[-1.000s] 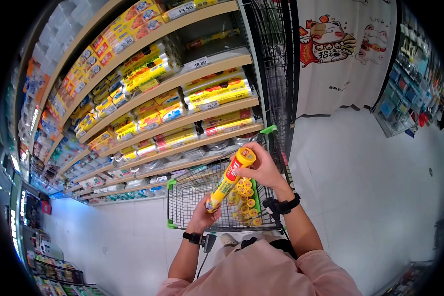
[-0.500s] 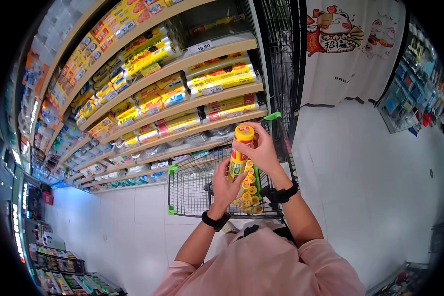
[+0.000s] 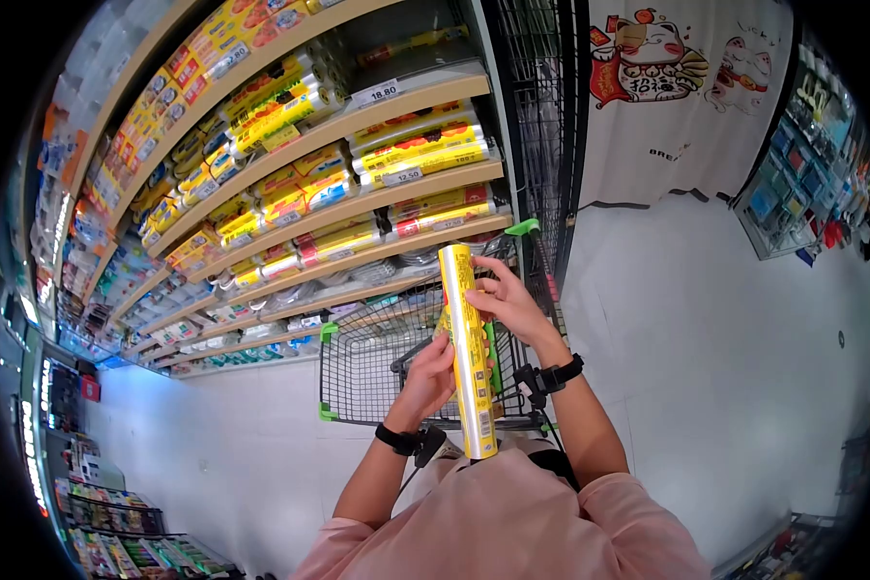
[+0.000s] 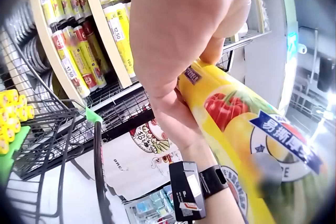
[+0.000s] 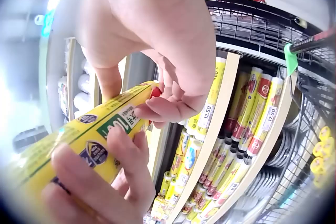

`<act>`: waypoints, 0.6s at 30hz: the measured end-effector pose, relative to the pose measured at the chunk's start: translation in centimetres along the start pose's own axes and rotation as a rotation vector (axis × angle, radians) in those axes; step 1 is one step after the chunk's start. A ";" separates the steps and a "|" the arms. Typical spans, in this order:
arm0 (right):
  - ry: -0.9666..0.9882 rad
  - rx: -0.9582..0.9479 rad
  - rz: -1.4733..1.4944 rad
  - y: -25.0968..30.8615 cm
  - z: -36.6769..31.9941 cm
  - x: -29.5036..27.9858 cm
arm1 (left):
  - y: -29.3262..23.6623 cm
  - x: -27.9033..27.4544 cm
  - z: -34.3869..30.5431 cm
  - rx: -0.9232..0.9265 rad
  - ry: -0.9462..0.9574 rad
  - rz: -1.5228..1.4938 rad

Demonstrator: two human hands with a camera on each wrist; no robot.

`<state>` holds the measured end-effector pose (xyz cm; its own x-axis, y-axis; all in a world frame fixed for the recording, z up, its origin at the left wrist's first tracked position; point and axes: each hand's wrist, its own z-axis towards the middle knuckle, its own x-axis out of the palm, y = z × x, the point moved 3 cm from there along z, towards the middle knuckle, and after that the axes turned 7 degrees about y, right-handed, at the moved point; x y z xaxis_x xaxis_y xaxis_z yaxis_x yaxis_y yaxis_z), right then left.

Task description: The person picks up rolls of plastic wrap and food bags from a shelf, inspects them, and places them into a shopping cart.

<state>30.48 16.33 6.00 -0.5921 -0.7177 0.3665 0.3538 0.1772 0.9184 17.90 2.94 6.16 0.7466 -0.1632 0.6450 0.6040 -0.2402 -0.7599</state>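
While in the grip of both hands (image 3: 427,382) (image 3: 514,309), a long, glossy yellow roll (image 3: 471,377) with a red-pepper picture (image 4: 226,110).

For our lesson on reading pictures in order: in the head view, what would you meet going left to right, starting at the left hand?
Left hand → yellow roll → right hand → pale curtain with cat drawings → blue packaged goods.

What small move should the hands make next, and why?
Probably lower the roll toward the cart: the left hand and right hand both hold it, and other yellow rolls already sit in the cart.
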 end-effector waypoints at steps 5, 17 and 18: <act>-0.012 0.048 0.043 0.0 -0.1 -0.5 | 2.6 -4.1 -0.4 0.073 -0.211 0.417; -0.038 0.075 -0.792 -6.8 -1.6 0.5 | 0.1 -9.2 -4.7 0.210 -0.578 1.065; -0.055 0.119 -0.811 -9.1 -1.6 0.1 | -0.1 -9.6 -5.2 0.241 -0.601 0.914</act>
<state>28.35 13.56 -2.53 -0.6667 -0.6197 -0.4141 -0.2772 -0.3096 0.9096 9.25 -0.49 0.50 0.9113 0.3207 -0.2583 -0.2510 -0.0646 -0.9658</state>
